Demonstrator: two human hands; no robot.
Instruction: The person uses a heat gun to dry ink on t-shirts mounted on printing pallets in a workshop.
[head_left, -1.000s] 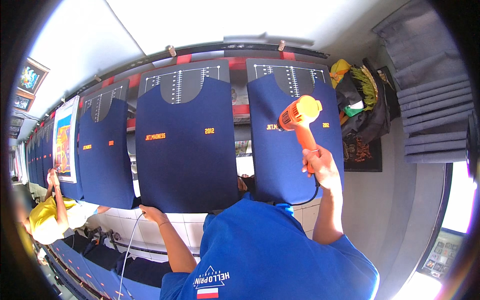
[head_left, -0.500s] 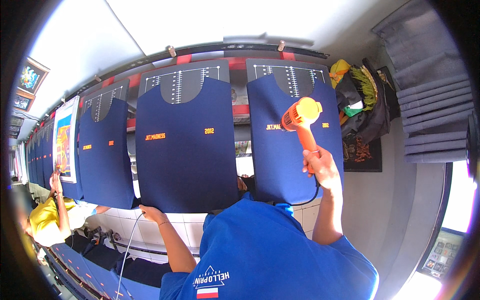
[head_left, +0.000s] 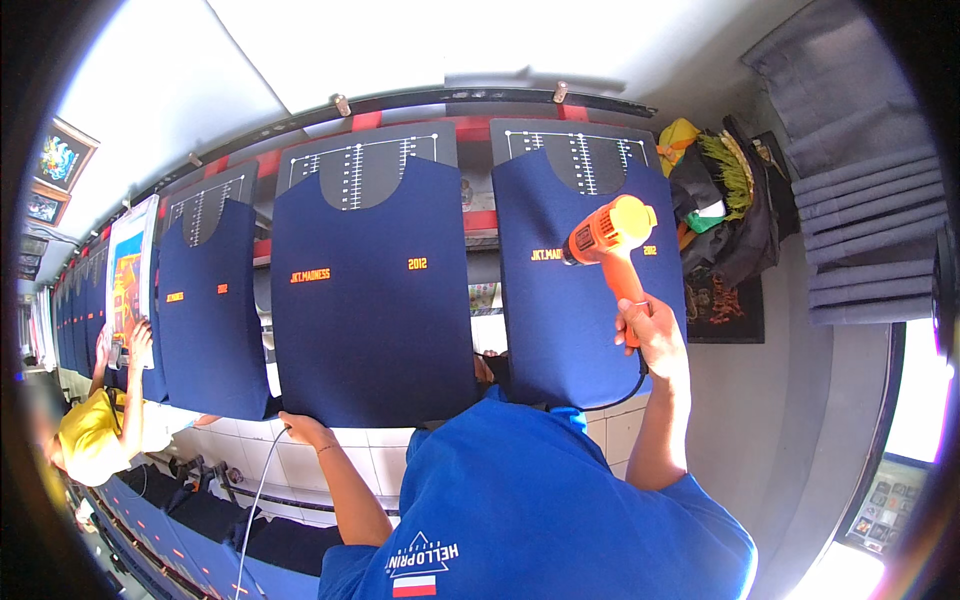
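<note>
My right hand (head_left: 655,335) is closed round the handle of an orange heat gun (head_left: 612,230). The gun is over the chest of the right-hand navy shirt (head_left: 590,340), its dark nozzle turned left and covering part of the orange lettering. A black cord (head_left: 640,385) drops from its handle and curves left. At the lower left corner of the middle navy shirt (head_left: 370,330), my left hand (head_left: 303,430) is pinched on a thin grey cord (head_left: 262,475) that hangs toward the floor. Both shirts lie on dark boards with white ruler marks.
More navy shirts on boards (head_left: 205,300) run off to the left. There a co-worker in yellow (head_left: 95,430) has hands on a printing screen (head_left: 150,240). Caps and bags (head_left: 715,190) hang at the right wall. A metal rail (head_left: 450,96) runs behind the boards.
The heat gun has shifted slightly right in my right hand. My left hand stays in place. The co-worker's hands have moved up and apart on the printing screen.
</note>
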